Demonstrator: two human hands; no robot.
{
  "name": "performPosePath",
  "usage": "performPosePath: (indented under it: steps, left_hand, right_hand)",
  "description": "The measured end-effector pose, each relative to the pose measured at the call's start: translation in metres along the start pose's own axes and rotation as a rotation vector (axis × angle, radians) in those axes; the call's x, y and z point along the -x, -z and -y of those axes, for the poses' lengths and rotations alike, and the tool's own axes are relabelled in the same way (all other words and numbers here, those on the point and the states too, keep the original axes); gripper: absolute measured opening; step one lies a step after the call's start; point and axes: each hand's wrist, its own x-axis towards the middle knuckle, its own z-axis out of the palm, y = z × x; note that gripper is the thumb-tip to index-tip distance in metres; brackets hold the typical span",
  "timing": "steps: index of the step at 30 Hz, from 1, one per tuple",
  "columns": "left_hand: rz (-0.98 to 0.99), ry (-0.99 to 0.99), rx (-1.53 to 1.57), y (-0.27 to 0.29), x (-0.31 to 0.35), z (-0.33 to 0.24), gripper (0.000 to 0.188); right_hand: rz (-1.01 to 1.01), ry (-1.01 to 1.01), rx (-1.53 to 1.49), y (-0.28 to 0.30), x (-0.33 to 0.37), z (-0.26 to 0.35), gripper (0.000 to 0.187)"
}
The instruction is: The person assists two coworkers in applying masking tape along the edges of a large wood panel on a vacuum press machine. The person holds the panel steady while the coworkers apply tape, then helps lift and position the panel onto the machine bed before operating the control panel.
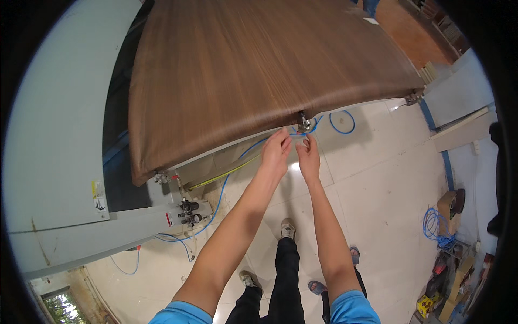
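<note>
A brown wood-grain sheet (259, 59) lies over a large flat bed, its near edge bent down over the rim. At the middle of that edge sits a small metal clamp (304, 124). My left hand (277, 147) is raised just left of the clamp, fingers stretched toward the sheet's edge and slightly bent. Just below the clamp, my right hand (308, 155) has its fingers apart and loosely curved. Nothing shows in either hand. Whether the fingertips touch the clamp cannot be made out.
Blue hose (342, 123) and a yellow-green hose (224, 175) run beneath the bed. Another clamp (162, 178) grips the left corner, near an air regulator (190, 210). A grey machine body (59, 124) stands left. Another person's sandaled foot (317, 287) is beside my legs.
</note>
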Motion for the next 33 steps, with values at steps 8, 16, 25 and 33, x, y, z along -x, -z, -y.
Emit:
performPosePath:
  steps: [8, 16, 25, 33]
  left_hand:
    - [-0.022, 0.067, 0.226, -0.016, -0.051, 0.03, 0.013]
    - [-0.045, -0.08, -0.023, -0.016, -0.047, 0.033, 0.015]
    - [0.002, -0.186, -0.085, -0.014, -0.05, 0.037, 0.017]
    - [0.02, -0.231, -0.036, -0.015, -0.051, 0.041, 0.016]
  right_hand:
    - [0.126, -0.057, -0.095, -0.014, -0.047, -0.022, 0.033]
    - [0.259, 0.059, 0.026, -0.012, -0.064, -0.021, 0.02]
    - [0.117, 0.139, -0.034, -0.027, -0.062, -0.029, 0.009]
    - [0.015, 0.136, -0.1, -0.033, -0.056, -0.03, 0.011]
